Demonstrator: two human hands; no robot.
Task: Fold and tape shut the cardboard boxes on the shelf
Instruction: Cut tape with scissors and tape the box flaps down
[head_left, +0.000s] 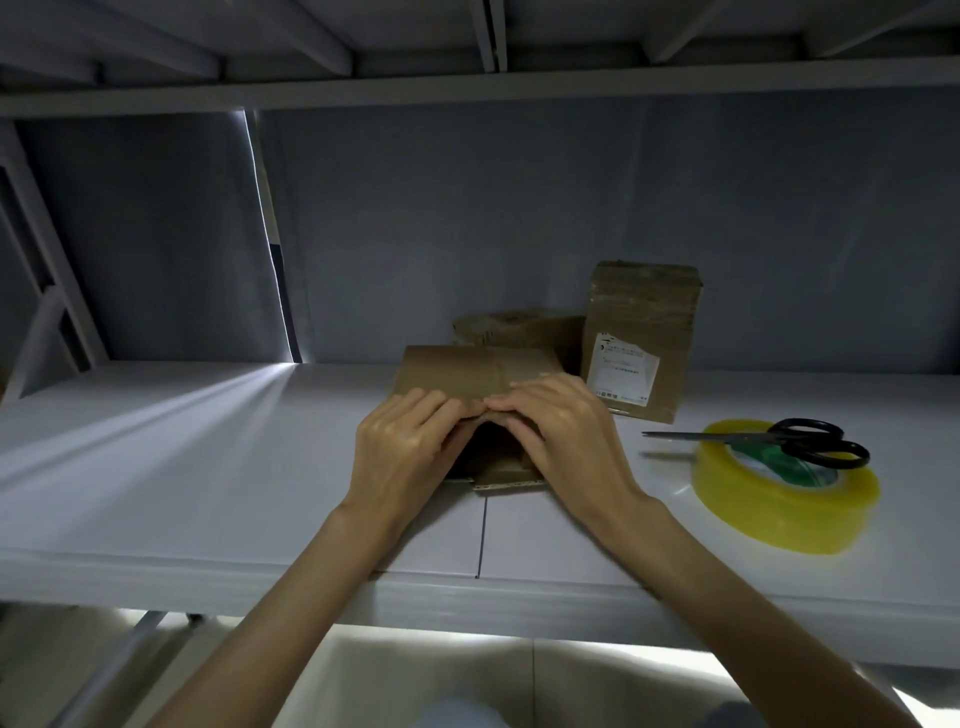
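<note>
**Folding the flaps of a small cardboard box on a shelf**

Pressing together at the box top, both hands hide most of the small brown cardboard box (467, 376); only its far flap and a strip of its near base show, and how the flaps under the fingers lie cannot be made out. The left hand (402, 447) and the right hand (563, 434) meet fingertip to fingertip, fingers curled over and gripping the flap edges, with both forearms reaching up from the lower edge of the view. The box sits on the white shelf board (208, 493), near its middle. Behind it lies a second, flattish brown taped box (524, 332), partly hidden, and beside that stands an upright brown taped box with a white label (641, 338), whose print is too small to read. To the right, black-handled scissors (795, 441) rest across a yellowish roll of clear tape (784, 496). Grey panels close the back; light enters through a narrow gap at the left.
</note>
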